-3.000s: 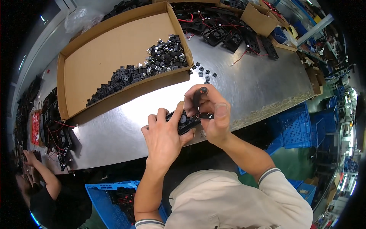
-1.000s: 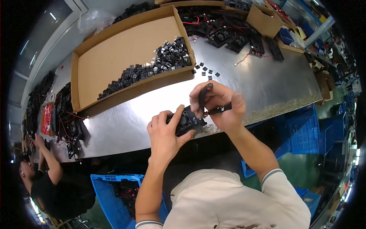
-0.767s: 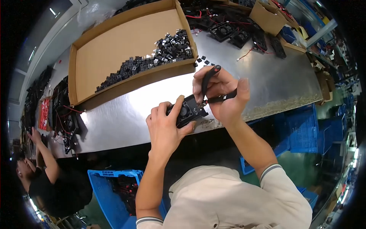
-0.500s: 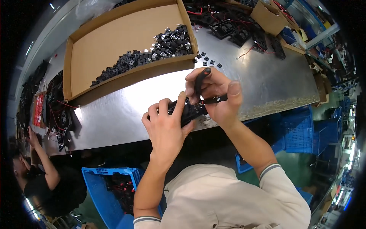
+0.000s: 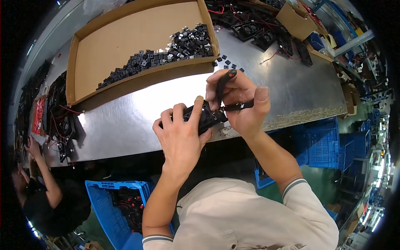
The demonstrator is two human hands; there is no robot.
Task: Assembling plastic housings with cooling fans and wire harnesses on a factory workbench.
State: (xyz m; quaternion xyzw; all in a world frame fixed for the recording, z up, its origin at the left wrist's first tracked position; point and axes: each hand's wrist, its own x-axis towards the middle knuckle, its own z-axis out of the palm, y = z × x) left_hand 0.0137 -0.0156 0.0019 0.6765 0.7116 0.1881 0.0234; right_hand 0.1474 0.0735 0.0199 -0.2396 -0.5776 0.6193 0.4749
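Note:
My left hand (image 5: 179,135) is closed on a black plastic housing (image 5: 207,121) above the near edge of the metal table, its fingers lying over the top and the thumb below. In my right hand (image 5: 248,110) is a pair of black-handled pliers (image 5: 224,86), the handles spread apart. The plier tips meet the housing's right end, but what lies between the jaws is too small to make out. Beyond my hands, a shallow cardboard tray (image 5: 121,37) holds a heap of small black parts (image 5: 143,61) with some metal pieces. Several loose black parts (image 5: 227,62) lie by its right corner.
Black fan-like units (image 5: 246,30) with red wires lie at the back right of the table (image 5: 121,129), near an open cardboard box (image 5: 296,20). Blue crates stand below, left (image 5: 104,208) and right (image 5: 323,146). At far left, another person's hand (image 5: 33,148) is by more black parts.
The pliers and my right hand have shifted slightly right; both hands keep their holds. The co-worker's arm at far left has moved a little.

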